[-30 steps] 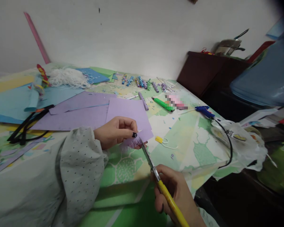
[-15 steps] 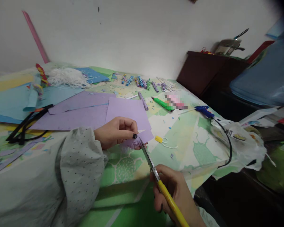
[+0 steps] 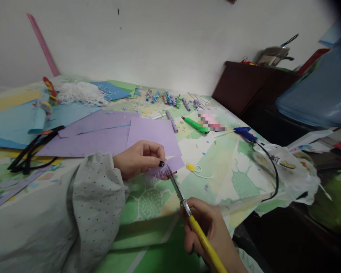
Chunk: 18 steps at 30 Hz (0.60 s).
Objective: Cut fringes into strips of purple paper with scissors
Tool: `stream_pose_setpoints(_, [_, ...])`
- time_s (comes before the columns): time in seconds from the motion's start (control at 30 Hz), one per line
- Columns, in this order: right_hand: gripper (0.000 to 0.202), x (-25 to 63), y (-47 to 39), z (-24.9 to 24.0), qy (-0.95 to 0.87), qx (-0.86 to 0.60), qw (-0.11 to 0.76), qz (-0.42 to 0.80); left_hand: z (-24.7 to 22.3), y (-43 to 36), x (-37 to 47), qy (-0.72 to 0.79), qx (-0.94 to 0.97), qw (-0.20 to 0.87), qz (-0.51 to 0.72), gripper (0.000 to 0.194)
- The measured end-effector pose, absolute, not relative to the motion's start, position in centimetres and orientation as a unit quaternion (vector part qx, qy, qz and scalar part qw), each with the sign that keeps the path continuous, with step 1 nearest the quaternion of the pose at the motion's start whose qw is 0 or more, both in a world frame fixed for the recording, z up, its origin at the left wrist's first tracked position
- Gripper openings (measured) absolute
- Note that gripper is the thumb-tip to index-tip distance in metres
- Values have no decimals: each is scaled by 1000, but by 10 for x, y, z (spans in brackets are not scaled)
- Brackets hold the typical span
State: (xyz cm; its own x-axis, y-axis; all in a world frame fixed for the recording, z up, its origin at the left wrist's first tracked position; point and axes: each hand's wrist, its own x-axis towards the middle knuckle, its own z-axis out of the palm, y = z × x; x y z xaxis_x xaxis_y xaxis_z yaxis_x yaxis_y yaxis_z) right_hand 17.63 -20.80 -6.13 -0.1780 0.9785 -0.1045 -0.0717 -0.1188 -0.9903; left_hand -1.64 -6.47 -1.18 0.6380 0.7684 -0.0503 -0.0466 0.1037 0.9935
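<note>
My left hand [image 3: 143, 158] pinches a small purple paper strip [image 3: 175, 162] whose near edge is cut into a fine fringe. My right hand [image 3: 210, 227] is wrapped round the yellow handles of a pair of scissors [image 3: 184, 204]. The blade tips meet the fringed edge, just right of my left thumb. Beneath and behind the strip lies a larger purple sheet [image 3: 153, 132]. A yellow tag with a white string [image 3: 190, 167] rests on the table right of the strip.
Beyond my hands lie a green cutter [image 3: 196, 125], a rolled purple tube [image 3: 172, 121], several small curled paper pieces and white string [image 3: 81, 93]. At the right are a blue glue gun [image 3: 245, 134] with a black cord and a plastic bag [image 3: 292, 174]. Black-handled scissors [image 3: 28, 155] lie left.
</note>
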Motion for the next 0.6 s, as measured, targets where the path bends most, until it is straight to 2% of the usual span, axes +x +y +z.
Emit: stream_pose_setpoints(0.6, [55,174,-205,-54,-487,-464,446,590,-12,-65,-16,302,587,690,297,12])
